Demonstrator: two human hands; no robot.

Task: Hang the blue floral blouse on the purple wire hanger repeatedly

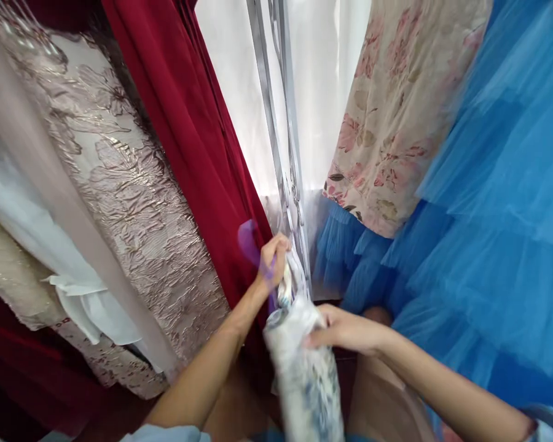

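Note:
A white cloth bundle with a blue and grey pattern (308, 374) hangs upright between my knees, blurred by motion. My right hand (334, 328) is wrapped round its upper right side, thumb in front. Above it, my left hand (274, 258) is closed in a fist at the top of pale straps (297, 273) that lead down to the bundle. A sheer purple ribbon (247, 239) trails by the left fist, and I cannot make out whether the fingers hold it too. Part of the straps is hidden by the fingers.
Grey metal rails (276, 110) rise ahead before a white curtain (327, 92). Long garments hang close on both sides: a dark red one (179, 135) and a textured pinkish one (133, 190) left, a floral one (391, 123) and a tiered blue tulle one (502, 245) right.

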